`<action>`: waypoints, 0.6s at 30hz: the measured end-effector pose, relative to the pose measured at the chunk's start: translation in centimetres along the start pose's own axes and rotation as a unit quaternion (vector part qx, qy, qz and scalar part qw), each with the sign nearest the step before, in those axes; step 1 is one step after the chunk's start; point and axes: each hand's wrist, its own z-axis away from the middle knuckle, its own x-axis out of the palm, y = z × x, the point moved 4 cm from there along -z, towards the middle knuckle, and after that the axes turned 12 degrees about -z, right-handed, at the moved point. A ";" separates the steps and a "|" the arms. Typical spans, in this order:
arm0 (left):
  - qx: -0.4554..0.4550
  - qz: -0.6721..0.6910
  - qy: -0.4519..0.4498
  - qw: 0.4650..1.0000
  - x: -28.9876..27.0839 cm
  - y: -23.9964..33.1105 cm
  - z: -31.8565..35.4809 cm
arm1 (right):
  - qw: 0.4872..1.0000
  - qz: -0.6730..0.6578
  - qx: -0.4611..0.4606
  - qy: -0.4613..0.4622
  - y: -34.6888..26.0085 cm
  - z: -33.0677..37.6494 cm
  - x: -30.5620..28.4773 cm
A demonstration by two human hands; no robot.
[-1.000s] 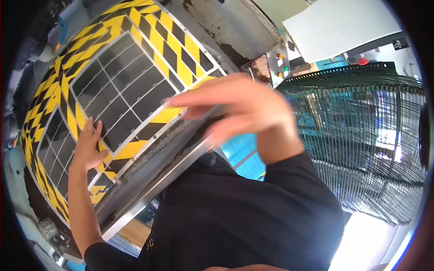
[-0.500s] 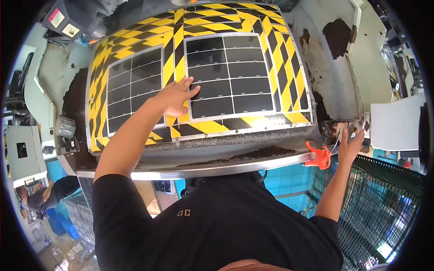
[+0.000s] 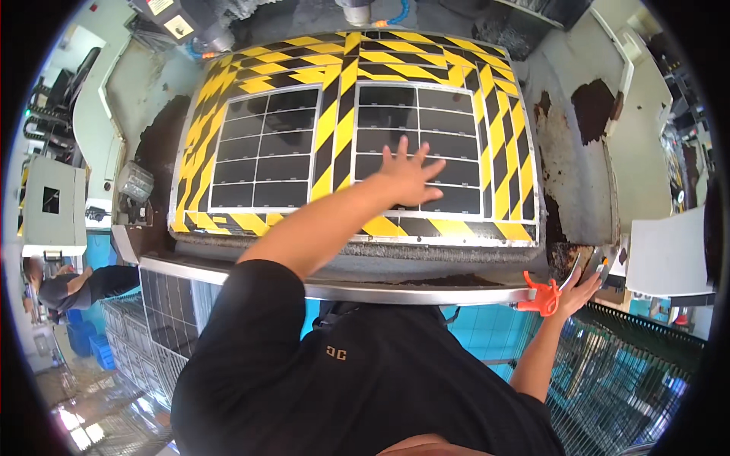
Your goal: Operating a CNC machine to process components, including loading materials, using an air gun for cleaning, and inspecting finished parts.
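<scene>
My left hand is open, with its fingers spread over the right black panel. It appears to rest on the panel's lower half, though a small gap would be hard to see. White lines divide this panel into rectangles. A matching left black panel lies beside it, both framed by yellow-and-black striped tape on a wide board. At the right end of the metal front rail, my right hand is open, fingers stretched out. Its thumb is beside a thin metal piece and an orange plastic tool.
A metal rail runs between my body and the board. Machine heads hang at the far edge. Rusty metal walls flank the board. Wire racks stand at the lower right. Another person is at the far left.
My left hand has moved right, from the striped band between the panels onto the right panel. My right hand stays by the orange tool. The whole view has shifted.
</scene>
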 end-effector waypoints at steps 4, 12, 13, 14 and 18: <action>-0.020 -0.012 -0.035 0.999 -0.1 0.5 -0.6 | 1.000 -0.010 -0.001 0.005 0.2 0.0 -0.1; -0.039 0.042 -0.085 0.995 -0.6 0.9 0.4 | 0.996 0.032 -0.004 -0.077 -2.6 -0.6 -1.0; -0.027 0.049 -0.071 0.996 -0.4 1.6 1.8 | 0.995 0.040 0.035 -0.088 -2.7 -0.5 -1.0; 0.004 0.072 -0.041 0.997 0.2 2.1 3.9 | 0.995 0.037 0.033 -0.085 -2.6 -0.3 -1.1; 0.015 0.073 0.013 0.997 2.9 -0.9 14.3 | 0.997 0.032 0.052 -0.043 -1.7 -1.1 -2.5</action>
